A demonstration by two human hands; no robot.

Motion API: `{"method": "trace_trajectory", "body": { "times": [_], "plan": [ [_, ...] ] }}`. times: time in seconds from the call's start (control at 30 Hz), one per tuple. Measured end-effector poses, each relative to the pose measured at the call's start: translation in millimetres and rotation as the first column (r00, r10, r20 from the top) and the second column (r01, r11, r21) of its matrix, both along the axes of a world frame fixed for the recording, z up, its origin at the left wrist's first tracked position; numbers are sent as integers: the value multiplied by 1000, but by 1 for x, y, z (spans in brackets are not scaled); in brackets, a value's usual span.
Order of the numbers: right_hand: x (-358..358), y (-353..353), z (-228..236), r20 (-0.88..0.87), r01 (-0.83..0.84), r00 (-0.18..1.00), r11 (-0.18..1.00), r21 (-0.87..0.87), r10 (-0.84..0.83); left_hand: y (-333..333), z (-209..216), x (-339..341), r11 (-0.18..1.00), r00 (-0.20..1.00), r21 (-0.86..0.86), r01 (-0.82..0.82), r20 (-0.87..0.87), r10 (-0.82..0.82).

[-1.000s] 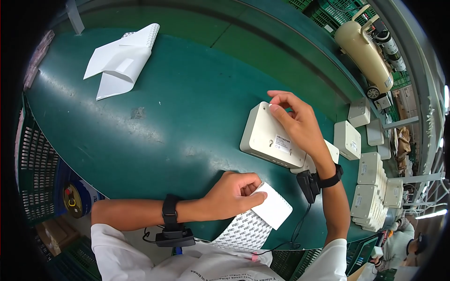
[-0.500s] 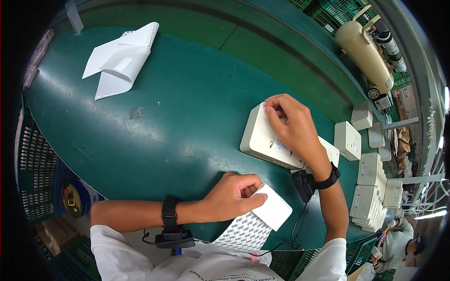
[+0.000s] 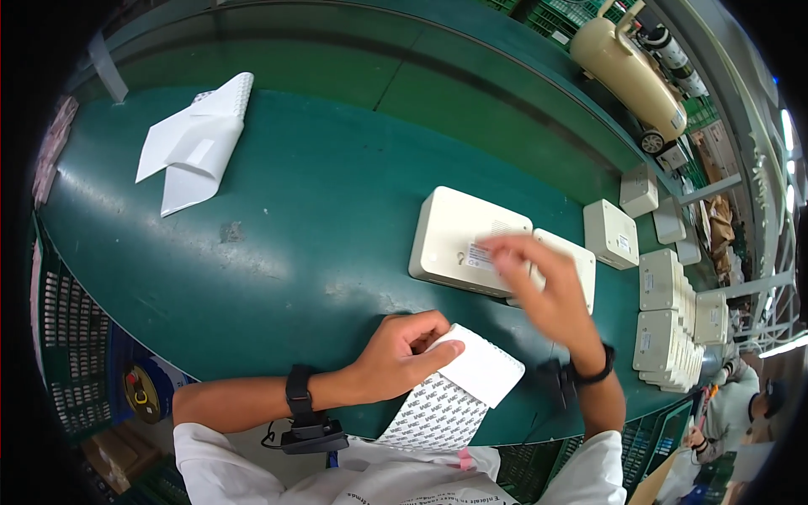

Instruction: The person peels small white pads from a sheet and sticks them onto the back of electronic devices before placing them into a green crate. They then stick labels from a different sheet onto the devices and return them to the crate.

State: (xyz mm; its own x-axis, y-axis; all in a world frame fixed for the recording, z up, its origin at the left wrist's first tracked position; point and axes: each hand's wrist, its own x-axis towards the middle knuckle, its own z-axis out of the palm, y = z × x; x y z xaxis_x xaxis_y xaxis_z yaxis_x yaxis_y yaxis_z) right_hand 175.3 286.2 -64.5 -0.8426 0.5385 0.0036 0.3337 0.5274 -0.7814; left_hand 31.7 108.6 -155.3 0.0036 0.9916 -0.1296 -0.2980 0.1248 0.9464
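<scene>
My left hand (image 3: pixel 404 358) pinches a folded sheet (image 3: pixel 481 369) between thumb and fingers at the near edge of the table. Its upper flap is plain white with a bumpy edge, and the lower part is a patterned strip (image 3: pixel 431 418) with grey print, like adhesive backing paper. Smeared by motion, my right hand (image 3: pixel 551 295) is over the near right part of a cream plastic box (image 3: pixel 454 227); whether it touches the box or holds anything cannot be made out. That box lies flat, with a label and a keyhole slot on top. A second cream box (image 3: pixel 575 261) adjoins it on the right, partly behind my hand.
The green table (image 3: pixel 320 219) carries a crumpled white sheet (image 3: pixel 194 156) at far left. More cream boxes (image 3: pixel 612 231) and a stack (image 3: pixel 665 341) stand at right. Beyond are an air compressor (image 3: pixel 627 76) and a person (image 3: pixel 732 404). Green crates (image 3: pixel 71 345) stand at left.
My right hand has left the far top edge of the cream box and moved nearer to me. My left hand still holds the sheet, its white flap now showing wider. The view has shifted slightly.
</scene>
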Motion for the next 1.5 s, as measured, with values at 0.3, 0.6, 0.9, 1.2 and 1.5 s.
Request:
{"method": "trace_trajectory", "body": {
  "times": [0.3, 0.6, 0.9, 1.2, 1.5],
  "plan": [
    [49, -53, -13, -58, 20, 998, 999, 30, -18, 8, 3, 1, 1000, 1000, -15, 1, 4, -1],
    [49, -49, -20, -273, 112, 959, 985, 129, -73, 10, 4, 1, 999, 998, -13, -45, 32, 46],
    [48, -50, -36, -235, 47, 971, 942, 331, 34, 14, 6, -1, 999, 999, -35, -32, -27, 31],
    [48, -40, -31, -254, 46, 967, 978, 202, 7, 12, 8, 3, 993, 993, -46, -113, 13, 114],
    [47, -48, -41, -271, 0, 958, 948, 318, 91, 13, 3, 2, 999, 998, -23, -43, -46, 42]
  ]
}}
